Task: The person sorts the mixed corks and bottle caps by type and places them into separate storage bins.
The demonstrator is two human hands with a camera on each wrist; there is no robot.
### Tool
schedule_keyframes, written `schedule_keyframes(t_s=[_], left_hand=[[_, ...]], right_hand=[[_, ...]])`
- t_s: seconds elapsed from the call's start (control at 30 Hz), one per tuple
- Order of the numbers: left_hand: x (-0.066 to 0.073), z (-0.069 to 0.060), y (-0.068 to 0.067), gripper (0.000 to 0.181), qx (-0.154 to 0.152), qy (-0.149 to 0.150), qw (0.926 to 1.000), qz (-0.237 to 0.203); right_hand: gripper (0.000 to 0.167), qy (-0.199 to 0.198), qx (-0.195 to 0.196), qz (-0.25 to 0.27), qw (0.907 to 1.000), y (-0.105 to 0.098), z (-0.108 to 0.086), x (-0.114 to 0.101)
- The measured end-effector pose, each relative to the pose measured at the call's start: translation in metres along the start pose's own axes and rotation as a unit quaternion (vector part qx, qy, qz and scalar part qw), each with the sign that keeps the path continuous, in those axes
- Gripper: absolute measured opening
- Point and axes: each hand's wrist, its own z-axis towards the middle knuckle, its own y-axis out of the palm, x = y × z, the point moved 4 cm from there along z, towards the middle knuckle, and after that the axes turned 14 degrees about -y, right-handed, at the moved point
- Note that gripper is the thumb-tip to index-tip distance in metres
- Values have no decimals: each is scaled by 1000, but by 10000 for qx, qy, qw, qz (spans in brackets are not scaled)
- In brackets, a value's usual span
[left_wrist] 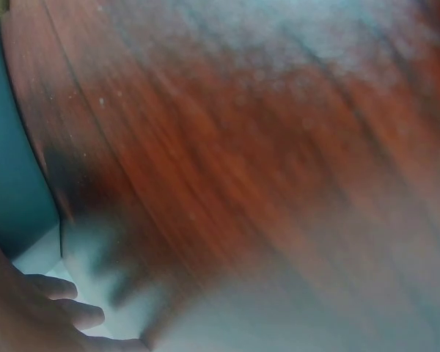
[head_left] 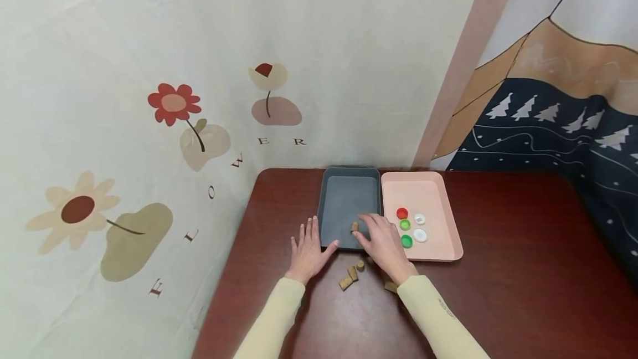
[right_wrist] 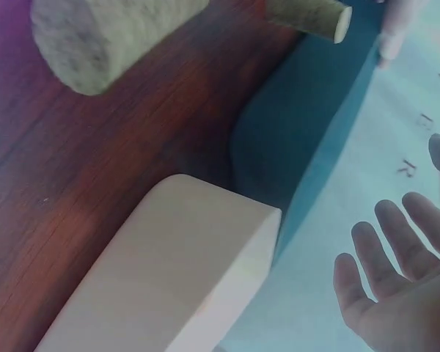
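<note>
My right hand (head_left: 382, 240) is over the near right part of a dark grey tray (head_left: 351, 172), thumb and fingers apart. Just off its fingertips, a cork (head_left: 354, 227) stands in that tray. In the right wrist view the fingers (right_wrist: 392, 249) are spread, with nothing seen between them. My left hand (head_left: 308, 252) lies beside the tray's near left corner, its fingers straight and its thumb close to the rim. Several more corks lie on the table in front of the tray, among them one cork (head_left: 346, 282) on its side and another (head_left: 391, 287) near the right wrist.
A pink tray (head_left: 438, 204) stands right of the grey one. It holds a red cap (head_left: 402, 213), a light green cap (head_left: 405, 224), a green cap (head_left: 406, 241) and two white caps (head_left: 420, 235). Behind the dark wooden table (head_left: 513, 237) hangs a printed curtain (head_left: 349, 71).
</note>
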Motion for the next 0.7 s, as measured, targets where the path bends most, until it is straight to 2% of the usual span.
schedule_keyframes(t_s=[0.2, 0.53, 0.7], left_hand=[[0, 0, 0, 104, 42, -10, 10000, 12], [0, 0, 0, 103, -10, -13, 10000, -29], [-1, 2, 0, 103, -41, -33, 10000, -8]], right_hand=[[45, 118, 263, 336, 9990, -15, -21, -7], [42, 515, 589, 632, 9949, -28, -62, -6], [40, 441, 774, 595, 9942, -32, -79, -5]])
